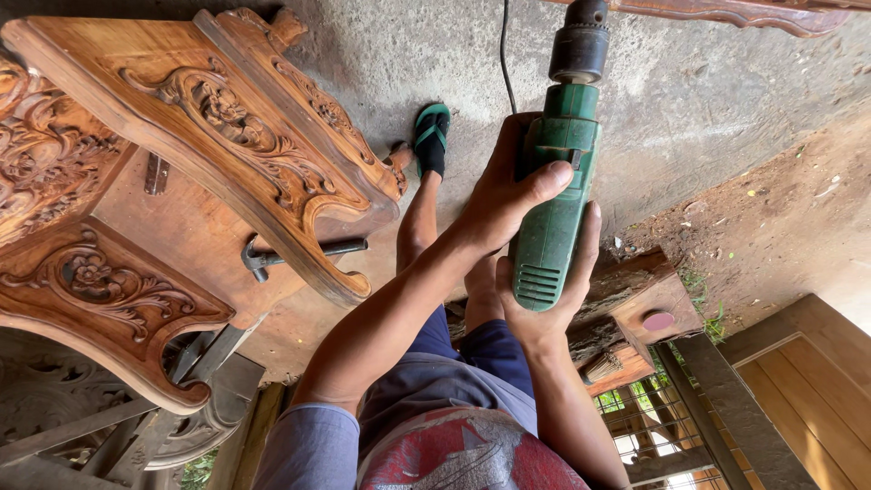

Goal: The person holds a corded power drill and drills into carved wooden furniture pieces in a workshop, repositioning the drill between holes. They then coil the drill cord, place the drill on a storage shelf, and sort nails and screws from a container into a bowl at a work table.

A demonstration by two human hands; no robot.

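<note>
Both hands clamp the green drill [555, 195]: the left hand [504, 201] wraps its upper body with the thumb laid across the front, and the right hand [553, 295] cups the vented rear end from beneath, its fingers curling up the far side. Most of both palms is hidden behind the housing. The drill is held above the lap, with the dark chuck [581, 44] pointing away over the concrete floor [689, 100]; whether a bit is fitted cannot be told, since the frame edge cuts the tip. A black cord [504, 54] runs off the top. To the left stands a carved wooden piece [209, 136], cut off at the frame's left, with a hammer [272, 257] lying partly hidden behind its edge. One foot wears a green sandal [432, 136].
</note>
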